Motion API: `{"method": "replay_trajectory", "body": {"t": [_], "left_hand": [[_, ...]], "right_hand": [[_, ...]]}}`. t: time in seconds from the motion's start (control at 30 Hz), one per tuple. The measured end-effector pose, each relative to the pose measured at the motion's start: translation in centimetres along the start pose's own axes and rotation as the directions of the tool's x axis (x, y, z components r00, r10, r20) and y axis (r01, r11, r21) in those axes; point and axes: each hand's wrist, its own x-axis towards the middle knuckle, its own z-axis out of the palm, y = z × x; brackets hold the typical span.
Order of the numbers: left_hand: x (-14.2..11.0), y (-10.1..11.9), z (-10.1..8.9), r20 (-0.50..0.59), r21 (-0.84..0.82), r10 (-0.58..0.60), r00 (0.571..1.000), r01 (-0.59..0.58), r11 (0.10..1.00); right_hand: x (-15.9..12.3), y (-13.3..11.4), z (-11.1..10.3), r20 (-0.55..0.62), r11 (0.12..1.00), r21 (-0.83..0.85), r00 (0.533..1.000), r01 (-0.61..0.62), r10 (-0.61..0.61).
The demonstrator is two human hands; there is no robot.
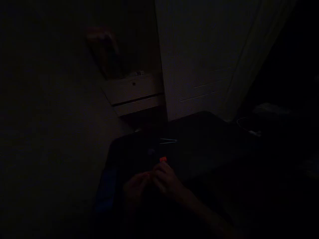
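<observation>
The scene is very dark. My right hand (164,181) and my left hand (136,189) meet fingertip to fingertip over a dark tabletop (204,146). Both hands look curled, pinching something I cannot make out between them. A small orange object (162,159) shows just above my right hand's fingers, touching or close to them. A thin pale pair of tweezers (168,141) lies on the table beyond the hands.
A pale door (199,56) stands behind the table. A low wooden drawer unit (134,93) is on the floor to its left. A blue object (107,186) sits at the table's left edge. Dim white items (249,127) lie at the right.
</observation>
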Motion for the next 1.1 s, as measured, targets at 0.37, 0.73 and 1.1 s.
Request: {"method": "replay_trajectory", "body": {"t": [0.37, 0.73, 1.1], "left_hand": [[-0.2, 1.7, -0.4, 0.05, -0.058, 0.014, 0.999, -0.011, 0.998], [-0.1, 1.7, -0.2, 0.0, 0.016, 0.042, 0.999, -0.042, 0.999], [-0.2, 1.7, -0.3, -0.004, 0.073, 0.117, 0.993, -0.116, 0.99]], "right_hand": [[-0.4, 0.3, 0.6, -0.112, 0.998, 0.061, 0.994, 0.011, -0.004], [-0.3, 0.4, 0.9, -0.119, 0.993, 0.094, 0.989, -0.074, 0.085], [-0.1, 0.4, 0.8, 0.031, 0.977, 0.132, 0.985, -0.17, 0.167]]}}
